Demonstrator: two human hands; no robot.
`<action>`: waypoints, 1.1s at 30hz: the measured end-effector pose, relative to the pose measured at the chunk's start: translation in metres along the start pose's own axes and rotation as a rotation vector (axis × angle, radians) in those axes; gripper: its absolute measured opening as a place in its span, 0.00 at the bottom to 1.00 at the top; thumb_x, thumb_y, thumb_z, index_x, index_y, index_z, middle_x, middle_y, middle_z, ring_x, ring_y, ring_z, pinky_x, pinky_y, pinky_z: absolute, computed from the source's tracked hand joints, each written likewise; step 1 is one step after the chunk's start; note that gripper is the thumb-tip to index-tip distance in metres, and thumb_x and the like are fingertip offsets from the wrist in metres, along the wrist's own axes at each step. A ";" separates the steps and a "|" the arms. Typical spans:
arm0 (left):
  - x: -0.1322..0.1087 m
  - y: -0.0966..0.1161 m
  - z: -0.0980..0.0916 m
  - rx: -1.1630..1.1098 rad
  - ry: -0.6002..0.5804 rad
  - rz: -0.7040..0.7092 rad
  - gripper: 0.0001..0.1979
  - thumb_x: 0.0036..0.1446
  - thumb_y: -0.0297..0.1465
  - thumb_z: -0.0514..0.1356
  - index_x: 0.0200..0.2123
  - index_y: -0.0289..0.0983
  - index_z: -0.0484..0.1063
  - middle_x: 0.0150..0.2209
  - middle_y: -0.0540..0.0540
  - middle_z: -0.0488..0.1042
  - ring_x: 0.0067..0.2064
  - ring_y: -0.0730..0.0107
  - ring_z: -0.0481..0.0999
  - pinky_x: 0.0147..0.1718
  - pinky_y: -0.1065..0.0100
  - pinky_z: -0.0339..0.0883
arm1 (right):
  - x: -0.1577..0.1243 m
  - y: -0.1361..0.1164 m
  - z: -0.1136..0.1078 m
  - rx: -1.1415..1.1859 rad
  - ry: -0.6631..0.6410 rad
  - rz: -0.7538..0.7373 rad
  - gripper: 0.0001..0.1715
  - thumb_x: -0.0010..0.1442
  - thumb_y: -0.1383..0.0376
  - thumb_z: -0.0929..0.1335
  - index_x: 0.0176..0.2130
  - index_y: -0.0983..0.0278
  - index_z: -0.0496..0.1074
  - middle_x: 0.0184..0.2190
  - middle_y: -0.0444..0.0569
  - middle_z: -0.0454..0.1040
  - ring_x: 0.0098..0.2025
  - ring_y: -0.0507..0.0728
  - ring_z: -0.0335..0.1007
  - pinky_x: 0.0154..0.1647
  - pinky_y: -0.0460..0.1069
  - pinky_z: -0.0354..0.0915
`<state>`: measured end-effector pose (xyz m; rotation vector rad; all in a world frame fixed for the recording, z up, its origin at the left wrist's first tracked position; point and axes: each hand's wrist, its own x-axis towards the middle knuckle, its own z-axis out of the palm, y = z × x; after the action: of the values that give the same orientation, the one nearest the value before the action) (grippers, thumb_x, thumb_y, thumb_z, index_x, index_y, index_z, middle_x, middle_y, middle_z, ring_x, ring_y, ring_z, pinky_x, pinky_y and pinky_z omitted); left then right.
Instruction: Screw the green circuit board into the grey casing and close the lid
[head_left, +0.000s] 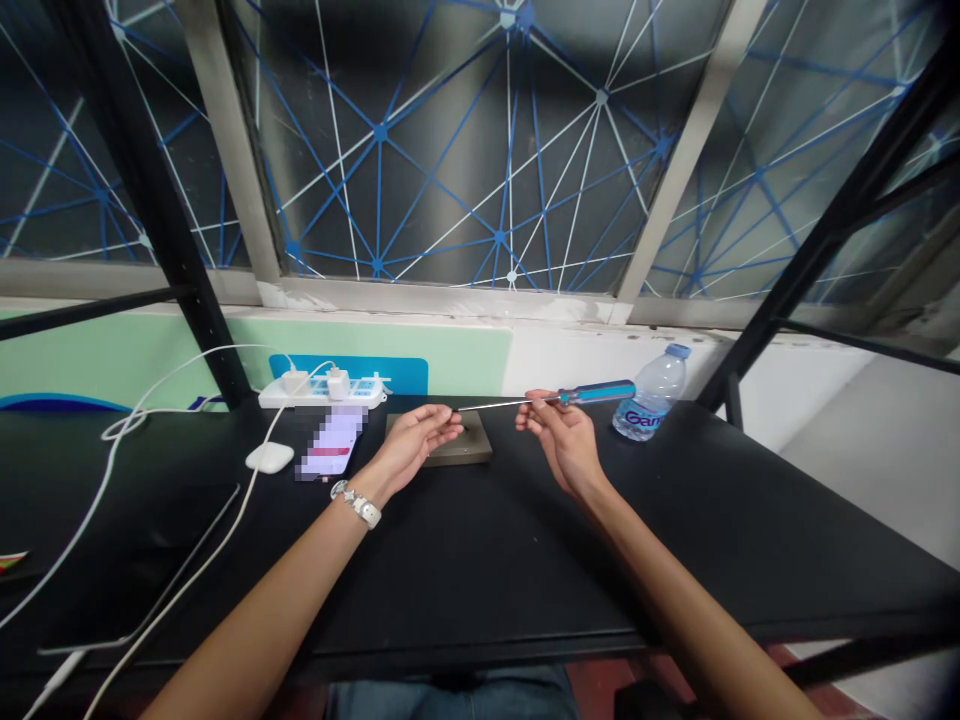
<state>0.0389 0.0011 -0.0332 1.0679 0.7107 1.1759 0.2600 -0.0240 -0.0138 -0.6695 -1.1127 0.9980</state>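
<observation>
A screwdriver (pixel 598 392) with a blue and grey handle is held level above the black table, its thin shaft pointing left. The fingers of my right hand (pixel 564 438) are closed round it where shaft and handle meet. My left hand (pixel 415 447), with a silver watch (pixel 360 504) on the wrist, pinches at the shaft's tip; a small dark bit shows at the fingertips, too small to name. Beneath and behind my left hand lies a flat grey-brown block (pixel 472 446), partly hidden by the fingers.
Behind the right hand stands a clear water bottle (pixel 654 394). To the left are a lit phone (pixel 331 445), a white earbud case (pixel 269 458), a power strip (pixel 322 389), white cables and a dark tablet (pixel 142 575). Black metal posts rise at both sides before the window.
</observation>
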 end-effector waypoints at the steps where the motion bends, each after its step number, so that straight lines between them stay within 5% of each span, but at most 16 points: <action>1: -0.001 0.000 0.002 0.017 -0.013 0.001 0.10 0.56 0.34 0.65 0.37 0.33 0.73 0.42 0.40 0.79 0.42 0.66 0.79 0.51 0.60 0.69 | 0.000 0.000 0.001 -0.030 -0.003 -0.017 0.15 0.56 0.58 0.72 0.40 0.66 0.74 0.30 0.47 0.75 0.31 0.53 0.73 0.34 0.49 0.71; 10: 0.001 -0.005 0.006 0.437 -0.062 0.216 0.11 0.53 0.36 0.66 0.36 0.35 0.76 0.38 0.42 0.80 0.40 0.64 0.79 0.43 0.63 0.70 | 0.021 -0.012 0.025 -0.504 -0.143 -0.196 0.19 0.64 0.49 0.63 0.34 0.62 0.65 0.22 0.42 0.70 0.21 0.51 0.68 0.24 0.46 0.65; 17: -0.002 -0.013 0.008 0.716 -0.075 0.386 0.08 0.57 0.35 0.63 0.36 0.37 0.77 0.35 0.44 0.80 0.38 0.62 0.78 0.41 0.65 0.69 | 0.024 -0.009 0.051 -0.941 -0.363 -0.287 0.17 0.68 0.56 0.59 0.29 0.60 0.60 0.18 0.39 0.64 0.20 0.51 0.62 0.25 0.46 0.57; 33: -0.005 -0.014 0.011 0.863 -0.041 0.413 0.07 0.58 0.33 0.61 0.36 0.36 0.76 0.33 0.46 0.79 0.34 0.65 0.78 0.35 0.69 0.68 | 0.025 0.005 0.047 -0.931 -0.399 -0.328 0.16 0.67 0.56 0.61 0.30 0.61 0.62 0.18 0.39 0.64 0.20 0.51 0.62 0.26 0.45 0.56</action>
<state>0.0522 -0.0069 -0.0423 2.0271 1.0336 1.1992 0.2172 -0.0011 0.0078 -0.9925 -1.9989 0.2821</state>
